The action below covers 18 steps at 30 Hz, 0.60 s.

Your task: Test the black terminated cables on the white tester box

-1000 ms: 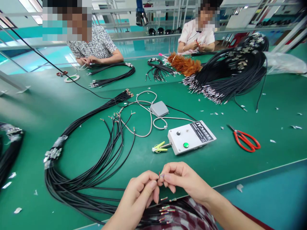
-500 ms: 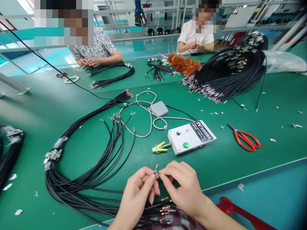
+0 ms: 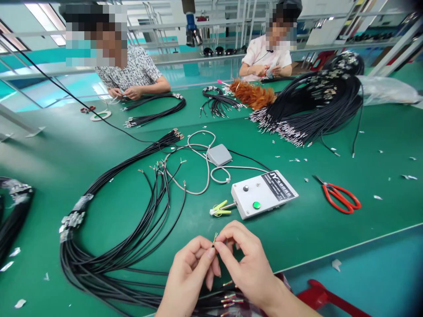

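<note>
Between finger and thumb, my left hand [image 3: 194, 268] pinches the end of a black cable, whose thin coloured wires [image 3: 215, 238] poke up above the fingertips. My right hand [image 3: 247, 259] is closed at the same spot, thumb and forefinger pinching at those wires. From a looped bundle of black cables [image 3: 95, 251] on the left, strands run under my left hand. More stripped cable ends [image 3: 233, 300] lie below my hands at the table edge. Just beyond my hands sits a grey-white control box [image 3: 264, 193] with a green button and a yellow clip [image 3: 220, 208] at its front.
Red-handled scissors [image 3: 340, 198] lie to the right. A grey pedal [image 3: 219, 155] with its cord is behind the box. A large heap of black cables [image 3: 310, 101] stands at the back right. Two co-workers sit across the green table [image 3: 330, 237]. White scraps are scattered about.
My right hand's fingertips have closed in on the wires at my left fingertips. The camera view has shifted slightly. One co-worker at the back has moved their hands.
</note>
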Available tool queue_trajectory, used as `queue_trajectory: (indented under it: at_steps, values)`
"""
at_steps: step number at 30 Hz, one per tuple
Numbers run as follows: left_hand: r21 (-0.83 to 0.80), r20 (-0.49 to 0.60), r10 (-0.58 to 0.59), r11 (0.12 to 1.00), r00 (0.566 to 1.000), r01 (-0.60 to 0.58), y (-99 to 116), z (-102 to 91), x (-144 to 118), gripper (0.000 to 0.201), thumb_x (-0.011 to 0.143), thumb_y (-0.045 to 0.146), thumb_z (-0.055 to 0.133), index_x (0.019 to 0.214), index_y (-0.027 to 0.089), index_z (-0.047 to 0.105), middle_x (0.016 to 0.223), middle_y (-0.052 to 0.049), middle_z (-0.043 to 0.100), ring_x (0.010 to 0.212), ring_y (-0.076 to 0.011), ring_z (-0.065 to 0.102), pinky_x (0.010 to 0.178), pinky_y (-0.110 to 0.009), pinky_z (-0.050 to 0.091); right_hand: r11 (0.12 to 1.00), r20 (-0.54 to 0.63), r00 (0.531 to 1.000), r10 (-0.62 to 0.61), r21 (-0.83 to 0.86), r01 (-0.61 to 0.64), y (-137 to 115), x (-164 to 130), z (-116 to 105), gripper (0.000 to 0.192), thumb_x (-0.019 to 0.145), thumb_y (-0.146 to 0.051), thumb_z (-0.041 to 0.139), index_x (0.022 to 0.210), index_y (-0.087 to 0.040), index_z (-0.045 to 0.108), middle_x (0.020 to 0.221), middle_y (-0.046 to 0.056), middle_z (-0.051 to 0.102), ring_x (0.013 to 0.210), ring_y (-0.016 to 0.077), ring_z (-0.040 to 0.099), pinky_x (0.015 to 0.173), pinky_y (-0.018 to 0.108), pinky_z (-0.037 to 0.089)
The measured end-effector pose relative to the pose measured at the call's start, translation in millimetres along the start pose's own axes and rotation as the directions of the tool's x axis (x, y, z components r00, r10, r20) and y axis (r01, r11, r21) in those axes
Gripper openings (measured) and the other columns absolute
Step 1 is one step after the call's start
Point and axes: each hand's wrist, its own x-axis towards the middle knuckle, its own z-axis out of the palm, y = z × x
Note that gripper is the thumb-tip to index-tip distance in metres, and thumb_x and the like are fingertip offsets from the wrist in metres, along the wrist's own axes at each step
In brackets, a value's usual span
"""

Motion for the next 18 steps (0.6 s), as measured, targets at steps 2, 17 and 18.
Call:
queue_trajectory:
  at_steps: [2,17,18]
  values:
    - [-0.005,-0.007,-0.004,1.0,1.0,0.004,-2.9,-0.6,-0.7,0.043,0.081,0.055,0.07,0.075,0.014,0.058,0.055,0.001,0.06,0.041,-0.0069,0.047,0.044,-0.018,0.034,0.992,0.05,0.996,-0.075,-0.1,0.08,3.2,0.2,-2.2,0.009,0.093,-0.016,0.05,0.086,-0.02,0.056,0.082,0.002,0.059,0.069,0.0137,0.055,0.064,0.027,0.043]
    - [-0.093,-0.081,0.009,0.996,0.997,-0.016,-3.2,-3.6,-1.3,0.039,0.083,0.053,0.068,0.083,0.014,0.062,0.056,0.0,0.061,0.043,-0.0068,0.043,0.046,-0.018,0.034,0.998,0.019,0.998,0.062,-0.01,-0.061,2.2,0.4,-23.5,0.021,0.1,-0.027,0.04,0.089,-0.022,0.057,0.083,0.002,0.061,0.076,0.0146,0.058,0.07,0.026,0.046]
    - [-0.105,-0.092,0.005,0.994,0.996,-0.015,-2.9,-3.9,-2.0,0.038,0.084,0.052,0.067,0.084,0.014,0.062,0.057,0.0,0.061,0.043,-0.0068,0.043,0.046,-0.018,0.034,0.996,0.047,0.995,0.09,0.005,-0.091,3.0,-7.5,-24.1,0.023,0.1,-0.029,0.041,0.084,-0.022,0.057,0.081,0.002,0.061,0.073,0.0144,0.058,0.068,0.025,0.046]
